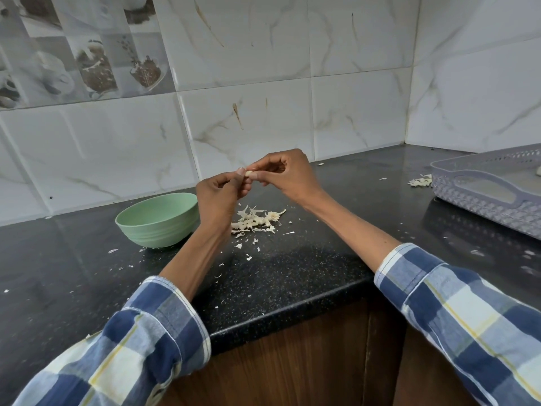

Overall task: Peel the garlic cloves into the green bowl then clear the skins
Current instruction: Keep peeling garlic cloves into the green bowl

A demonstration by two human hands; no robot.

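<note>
Garlic clove point(248, 173) lying crosswise, pinched by fingers point(240, 172)

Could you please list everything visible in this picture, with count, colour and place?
pale garlic clove: one, cream, pinched between both hands above the counter
round green plastic bowl: one, pale green, on the counter left of the hands; inside not visible
pile of papery garlic skins: one main heap, off-white, on the counter under the hands, with flakes scattered around
smaller skin heap: one, off-white, beside the tray's left end
grey perforated plastic tray: one, grey-lilac, far right of the counter
black speckled stone counter: one, black
marbled wall tiles: many, white
left hand: one, fingers curled on the clove
right hand: one, pinching the clove
checked sleeves: two, blue and white
</note>
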